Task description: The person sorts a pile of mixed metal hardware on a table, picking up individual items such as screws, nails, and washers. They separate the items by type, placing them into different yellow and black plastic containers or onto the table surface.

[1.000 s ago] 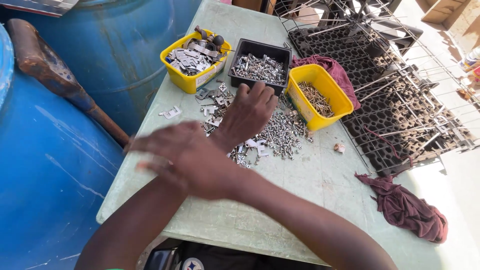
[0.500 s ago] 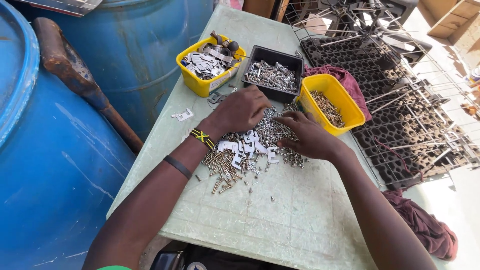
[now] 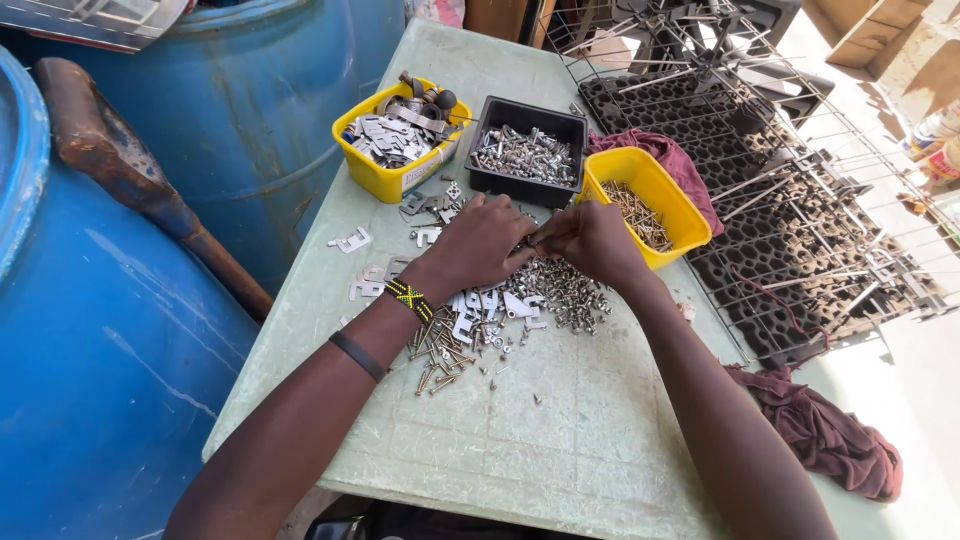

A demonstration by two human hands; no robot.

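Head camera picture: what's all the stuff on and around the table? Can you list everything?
table: one, pale green, centre
mixed metal pile: one, silver and brass, mid-table under the hands
yellow bins: two, one left with flat plates, one right with screws
black bin: one, between the yellow ones
barrels: two, blue, left
cloths: two, maroon, right edge and behind right bin
black trays: dark, right, under wire racks
left hand: on the pile, wristbands
right hand: on the pile, fingertips meeting left
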